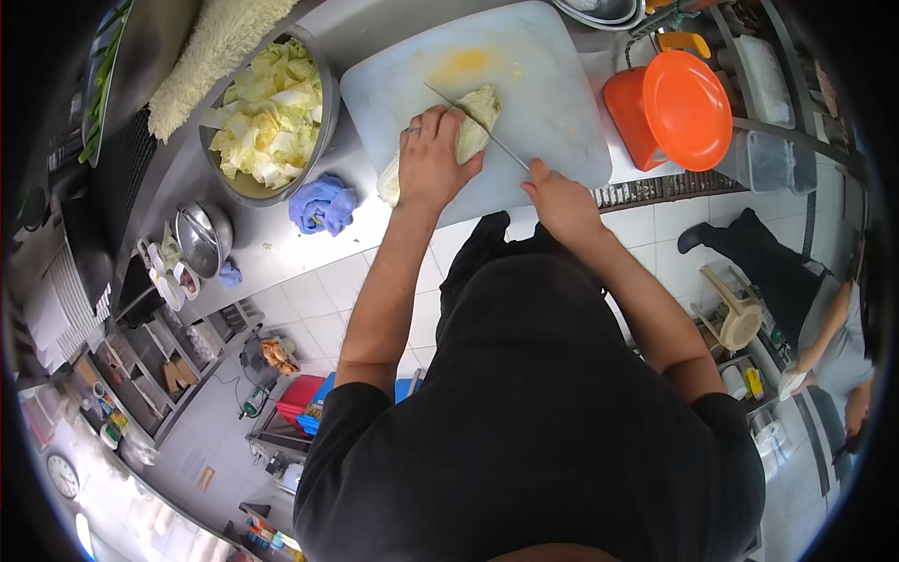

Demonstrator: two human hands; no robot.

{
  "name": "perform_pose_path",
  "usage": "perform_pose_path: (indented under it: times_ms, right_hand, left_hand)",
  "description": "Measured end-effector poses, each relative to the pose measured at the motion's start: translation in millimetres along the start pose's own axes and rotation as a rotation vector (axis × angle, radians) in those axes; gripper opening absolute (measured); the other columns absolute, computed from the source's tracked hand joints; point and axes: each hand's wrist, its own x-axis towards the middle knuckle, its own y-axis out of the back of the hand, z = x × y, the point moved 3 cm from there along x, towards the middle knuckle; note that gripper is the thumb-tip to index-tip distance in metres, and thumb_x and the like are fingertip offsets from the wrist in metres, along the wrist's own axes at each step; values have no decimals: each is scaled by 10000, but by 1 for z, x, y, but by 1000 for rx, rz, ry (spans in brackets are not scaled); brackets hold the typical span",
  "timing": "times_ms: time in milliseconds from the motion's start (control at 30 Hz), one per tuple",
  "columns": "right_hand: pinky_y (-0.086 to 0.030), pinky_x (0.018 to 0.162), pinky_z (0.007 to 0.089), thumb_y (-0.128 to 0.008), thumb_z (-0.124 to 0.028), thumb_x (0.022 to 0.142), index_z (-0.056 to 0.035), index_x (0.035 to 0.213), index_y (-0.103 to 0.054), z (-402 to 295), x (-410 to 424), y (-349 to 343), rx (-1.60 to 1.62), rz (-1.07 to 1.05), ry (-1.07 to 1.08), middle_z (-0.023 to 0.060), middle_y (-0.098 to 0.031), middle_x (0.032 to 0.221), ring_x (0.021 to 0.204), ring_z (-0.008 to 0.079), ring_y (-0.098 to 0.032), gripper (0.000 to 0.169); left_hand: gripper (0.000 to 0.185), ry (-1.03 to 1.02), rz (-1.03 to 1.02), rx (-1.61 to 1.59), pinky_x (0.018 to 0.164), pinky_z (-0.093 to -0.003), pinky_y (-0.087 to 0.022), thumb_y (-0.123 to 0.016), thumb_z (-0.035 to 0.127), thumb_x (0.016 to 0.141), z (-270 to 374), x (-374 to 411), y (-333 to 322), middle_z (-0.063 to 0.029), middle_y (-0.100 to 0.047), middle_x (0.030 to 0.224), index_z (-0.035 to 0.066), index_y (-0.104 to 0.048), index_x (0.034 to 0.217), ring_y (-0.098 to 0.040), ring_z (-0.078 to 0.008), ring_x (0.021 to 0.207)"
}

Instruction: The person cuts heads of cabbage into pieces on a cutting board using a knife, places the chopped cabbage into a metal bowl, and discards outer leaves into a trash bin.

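A piece of napa cabbage lies on a white plastic cutting board. My left hand presses down on the cabbage, fingertips curled close to the knife and a ring on one finger. Gripped by its handle, a kitchen knife is in my right hand, and its blade crosses the cabbage slantwise. Part of the cabbage is hidden under my left hand, with a pale end showing at its lower left. A steel bowl left of the board holds cut cabbage leaves.
A crumpled blue cloth lies on the steel counter below the bowl. An orange kitchen scale stands right of the board. Farther left are a smaller metal bowl and several small dishes. Another person is at the far right, near a beige stool.
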Motion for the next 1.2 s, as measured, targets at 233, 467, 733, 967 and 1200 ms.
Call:
perform_pose_path:
  times_ms: [233, 467, 733, 967, 1200]
  right_hand:
    - [-569, 738, 537, -590, -291, 1064, -45, 1159, -519, -4, -9, 38, 33, 50, 57, 195, -712, 933, 869, 421, -721, 272]
    - [-618, 725, 432, -586, -168, 983, -49, 1277, -601, 31, 15, 37, -263, 542, 23, 168, -705, 1041, 911, 312, -736, 318]
    - [-466, 1102, 482, -705, -209, 978, -60, 1563, -461, -38, -23, 88, 1058, 197, 132, 225, -609, 1396, 1290, 397, -588, 652]
    - [-533, 1022, 472, -833, -138, 853, -33, 1502, -468, 31, -156, 248, 0, 1359, 447, 206, -603, 1358, 1172, 369, -652, 752]
    - [-499, 1067, 514, -808, -432, 912, 61, 1546, -340, 339, -283, 385, -713, 1789, -737, 296, -498, 1470, 1258, 420, -587, 930]
  left_hand:
    - [745, 167, 50, 78, 1096, -550, -412, -912, 362, 740, -10, -17, 19, -133, -591, 1356, 119, -567, 1354, -563, -341, 1287]
    - [777, -34, -17, 261, 1147, -581, -368, -847, 470, 786, 17, 30, -15, -142, -629, 1382, 168, -573, 1447, -601, -331, 1284]
    - [860, -324, 196, -195, 1130, -581, -371, -913, 281, 738, 102, 7, 39, -151, -674, 1272, 40, -527, 1468, -630, -349, 1201]
    - [895, -390, 252, -208, 1238, -594, -279, -913, 278, 775, 130, 4, 91, -187, -558, 1485, 23, -478, 1515, -507, -376, 1416]
    - [894, -117, -14, -9, 1221, -564, -313, -873, 293, 815, 32, -10, 65, -218, -542, 1505, 87, -439, 1569, -508, -412, 1403]
